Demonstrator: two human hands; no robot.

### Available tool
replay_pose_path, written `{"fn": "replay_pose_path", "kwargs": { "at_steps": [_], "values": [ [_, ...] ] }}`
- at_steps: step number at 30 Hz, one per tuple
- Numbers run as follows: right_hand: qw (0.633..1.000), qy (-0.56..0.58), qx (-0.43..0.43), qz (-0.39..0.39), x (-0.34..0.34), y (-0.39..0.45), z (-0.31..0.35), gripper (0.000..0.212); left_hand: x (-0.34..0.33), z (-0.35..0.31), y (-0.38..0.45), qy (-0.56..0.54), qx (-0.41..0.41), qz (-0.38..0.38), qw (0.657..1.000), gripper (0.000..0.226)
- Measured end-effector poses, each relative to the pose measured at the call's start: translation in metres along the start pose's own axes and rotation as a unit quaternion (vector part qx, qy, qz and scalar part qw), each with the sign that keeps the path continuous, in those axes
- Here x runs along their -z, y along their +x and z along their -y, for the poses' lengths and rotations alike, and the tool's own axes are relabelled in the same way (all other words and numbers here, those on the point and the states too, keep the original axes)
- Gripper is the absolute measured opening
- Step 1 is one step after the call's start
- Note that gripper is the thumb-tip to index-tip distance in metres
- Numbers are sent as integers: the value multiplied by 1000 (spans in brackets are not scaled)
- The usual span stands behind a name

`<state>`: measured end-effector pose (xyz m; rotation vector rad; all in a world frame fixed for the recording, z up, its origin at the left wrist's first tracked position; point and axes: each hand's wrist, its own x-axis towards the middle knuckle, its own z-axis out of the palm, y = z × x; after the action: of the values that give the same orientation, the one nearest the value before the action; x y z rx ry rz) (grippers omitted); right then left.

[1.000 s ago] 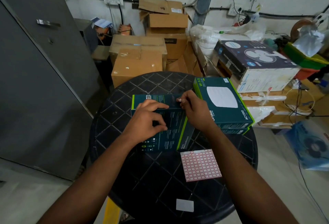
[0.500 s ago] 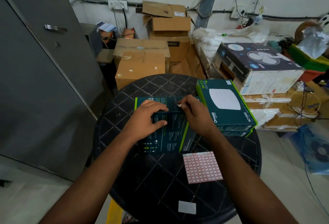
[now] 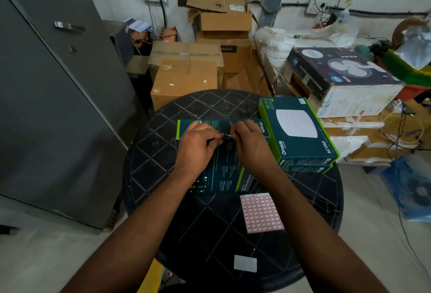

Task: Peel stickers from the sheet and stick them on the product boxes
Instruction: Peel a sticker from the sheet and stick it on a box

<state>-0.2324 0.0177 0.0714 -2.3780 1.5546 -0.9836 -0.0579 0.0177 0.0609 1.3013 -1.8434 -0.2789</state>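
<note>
We are pinching a sticker (image 3: 227, 135) with both grips, left hand (image 3: 196, 145) and right hand (image 3: 250, 144), at the teal box's (image 3: 224, 171) far top edge; the sticker sheet (image 3: 261, 213) is lying near the desk's (image 3: 163, 129) near rim.

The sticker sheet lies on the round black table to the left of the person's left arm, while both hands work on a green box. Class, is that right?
Not quite. The head view shows the sticker sheet between the forearms, beside the right one. Both hands, left hand and right hand, do work on the green box on the table.

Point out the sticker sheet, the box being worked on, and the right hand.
sticker sheet (image 3: 262, 214), head view, middle of the red grid.
box being worked on (image 3: 224, 166), head view, its dark top face between the wrists.
right hand (image 3: 253, 144), head view, back of the hand.
</note>
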Motion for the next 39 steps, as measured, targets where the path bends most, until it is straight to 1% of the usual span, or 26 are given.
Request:
{"fn": "replay_pose_path", "kwargs": {
  "at_steps": [6, 11, 14, 20, 23, 25, 28, 30, 32, 34, 36, 39],
  "values": [
    [998, -52, -7, 19, -3, 3, 4, 8, 0, -1, 1, 8, 5, 6, 1000, 9],
    [993, -112, 0, 35, -7, 1, 7, 18, 2, -1, -1, 13, 7, 13, 1000, 6],
    [991, -125, 3, 39, -5, 2, 8, 19, 1, -2, -1, 13, 10, 15, 1000, 6],
    [990, -131, 12, 57, -1, 4, 9, 20, 2, -4, 1, 26, 17, 18, 999, 10],
    [990, -130, 16, 58, -1, 5, 9, 20, 4, -6, 1, 12, 31, 19, 999, 21],
    [991, -125, 19, 54, -1, 6, 8, 19, 4, -5, 2, 18, 24, 23, 999, 24],
    [991, -125, 20, 48, -2, 7, 8, 16, 3, -4, 2, 43, 3, 29, 999, 20],
    [990, -130, 21, 40, -2, 7, 8, 12, 3, -3, 2, 43, -5, 29, 999, 19],
    [991, -130, 21, 35, -2, 7, 8, 13, 3, -3, 2, 42, -12, 30, 999, 18],
    [991, -127, 30, 26, -2, 6, 8, 13, 3, -3, 3, 46, -17, 33, 998, 17],
    [992, -115, 40, 19, -2, 5, 6, 9, 3, -3, 3, 50, -19, 38, 998, 17],
    [993, -94, 70, 31, 3, 1, -2, 6, 4, -3, 5, 52, -13, 42, 998, 16]
  ]
}}
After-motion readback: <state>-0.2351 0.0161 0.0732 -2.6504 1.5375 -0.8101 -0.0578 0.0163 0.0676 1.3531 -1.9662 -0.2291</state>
